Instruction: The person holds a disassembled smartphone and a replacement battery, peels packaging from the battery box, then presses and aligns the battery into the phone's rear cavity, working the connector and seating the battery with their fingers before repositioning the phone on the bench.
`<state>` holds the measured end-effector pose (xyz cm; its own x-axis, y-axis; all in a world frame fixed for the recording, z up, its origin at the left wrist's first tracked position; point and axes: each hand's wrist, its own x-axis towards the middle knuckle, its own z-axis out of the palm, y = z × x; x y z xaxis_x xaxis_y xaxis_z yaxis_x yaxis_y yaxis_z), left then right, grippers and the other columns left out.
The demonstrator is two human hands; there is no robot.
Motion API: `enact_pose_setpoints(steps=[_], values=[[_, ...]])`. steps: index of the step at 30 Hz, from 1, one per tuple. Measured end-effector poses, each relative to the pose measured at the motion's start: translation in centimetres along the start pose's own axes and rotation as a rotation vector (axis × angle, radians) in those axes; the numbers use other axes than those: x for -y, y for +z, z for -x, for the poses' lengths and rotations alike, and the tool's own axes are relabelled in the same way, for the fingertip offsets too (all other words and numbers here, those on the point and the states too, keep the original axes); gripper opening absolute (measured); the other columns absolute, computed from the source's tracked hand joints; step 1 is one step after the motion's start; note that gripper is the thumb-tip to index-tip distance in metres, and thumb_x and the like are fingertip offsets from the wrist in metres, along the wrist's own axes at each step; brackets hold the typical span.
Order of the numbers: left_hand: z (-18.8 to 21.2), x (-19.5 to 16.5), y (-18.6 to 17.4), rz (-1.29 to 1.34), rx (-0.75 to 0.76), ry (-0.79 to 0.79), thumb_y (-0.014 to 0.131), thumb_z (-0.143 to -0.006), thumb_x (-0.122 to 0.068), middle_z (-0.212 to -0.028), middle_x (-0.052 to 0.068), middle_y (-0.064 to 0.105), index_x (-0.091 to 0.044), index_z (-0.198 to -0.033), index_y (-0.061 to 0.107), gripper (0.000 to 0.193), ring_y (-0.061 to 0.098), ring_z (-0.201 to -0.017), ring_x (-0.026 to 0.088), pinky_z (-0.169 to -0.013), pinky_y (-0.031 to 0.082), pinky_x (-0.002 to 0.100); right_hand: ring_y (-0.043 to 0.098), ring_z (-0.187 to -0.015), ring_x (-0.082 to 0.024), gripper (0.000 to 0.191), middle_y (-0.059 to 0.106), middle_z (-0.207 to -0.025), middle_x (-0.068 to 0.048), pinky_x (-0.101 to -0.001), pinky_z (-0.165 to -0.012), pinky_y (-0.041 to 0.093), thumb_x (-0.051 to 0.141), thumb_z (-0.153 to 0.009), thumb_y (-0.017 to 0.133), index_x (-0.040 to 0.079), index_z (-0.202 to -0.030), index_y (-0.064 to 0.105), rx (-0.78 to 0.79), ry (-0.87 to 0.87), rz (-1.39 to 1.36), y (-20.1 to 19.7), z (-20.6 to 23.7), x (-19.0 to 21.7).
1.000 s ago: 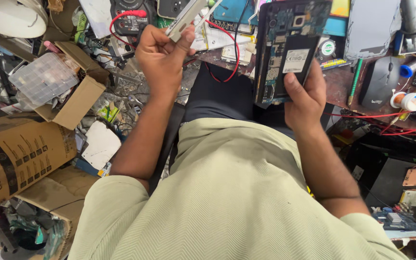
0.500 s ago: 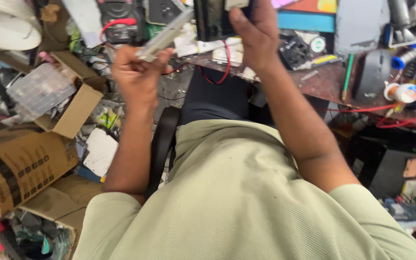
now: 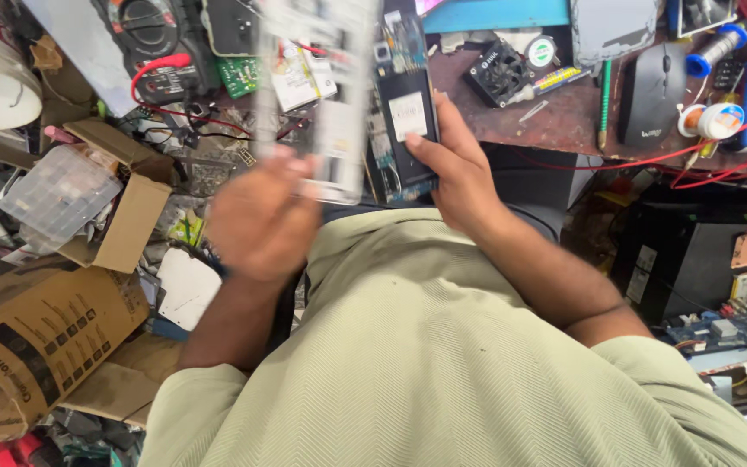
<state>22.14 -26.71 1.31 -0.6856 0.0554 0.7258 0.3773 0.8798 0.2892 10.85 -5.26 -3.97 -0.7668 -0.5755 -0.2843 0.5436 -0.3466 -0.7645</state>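
My right hand grips an opened phone body, its dark circuit board and a white sticker facing me. My left hand holds a pale flat cover panel, blurred by motion, upright just left of the phone. Both hands are above my lap, in front of my light green shirt. The two parts are close side by side; I cannot tell if they touch.
A cluttered workbench carries a black mouse, a small fan, solder spools, a multimeter with red leads. Cardboard boxes and a clear plastic organiser crowd the left. A black computer case stands at right.
My right hand has come back down from the bench with the phone body. My left hand has moved toward the middle, and the pale panel now stands beside the phone.
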Motion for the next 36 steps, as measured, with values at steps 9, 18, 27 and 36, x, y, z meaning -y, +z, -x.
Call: enact_pose_setpoints(steps=[9,18,27,36], values=[[-2.4,-6.9,7.0,0.247,0.258,0.111,0.075,-0.091,-0.007,-0.110,0.013,0.072,-0.001,-0.100,0.073,0.011,0.071,-0.111,0.030,-0.091,0.059,0.039,0.065,-0.112,-0.018,0.037,0.066,-0.124,-0.009,-0.0358,-0.098,0.053,0.022,-0.105,0.058,0.003,-0.137,0.053,-0.215,-0.006,-0.132,-5.8,4.6,-0.8],[-2.2,-10.6,8.6,0.615,0.287,-0.052,0.086,-0.092,-0.019,-0.117,0.009,0.072,-0.011,-0.102,0.069,0.021,0.068,-0.124,0.028,-0.103,0.054,0.041,0.064,-0.111,-0.012,0.033,0.069,-0.122,-0.006,-0.0302,-0.100,0.052,0.012,-0.103,0.066,0.002,-0.133,0.057,-0.238,-0.073,0.228,-12.5,10.1,-0.7],[-2.2,-8.9,14.4,2.145,0.411,-1.055,0.084,-0.082,-0.046,-0.150,0.026,0.043,-0.016,-0.150,0.040,0.087,0.052,-0.137,0.039,-0.111,0.047,0.054,0.067,-0.107,-0.015,0.047,0.072,-0.116,-0.007,-0.0323,-0.096,0.054,0.011,-0.085,0.079,-0.003,-0.127,0.063,0.178,0.434,0.130,-13.0,11.6,0.6],[-1.5,-9.8,15.8,2.333,0.151,-1.157,0.058,-0.090,-0.075,-0.144,0.029,0.049,-0.006,-0.132,0.056,0.081,0.054,-0.135,0.046,-0.113,0.047,0.059,0.067,-0.104,-0.013,0.045,0.072,-0.113,-0.007,-0.0304,-0.091,0.054,0.021,-0.090,0.076,0.000,-0.128,0.063,-0.047,0.379,0.042,-11.8,11.5,2.1]])
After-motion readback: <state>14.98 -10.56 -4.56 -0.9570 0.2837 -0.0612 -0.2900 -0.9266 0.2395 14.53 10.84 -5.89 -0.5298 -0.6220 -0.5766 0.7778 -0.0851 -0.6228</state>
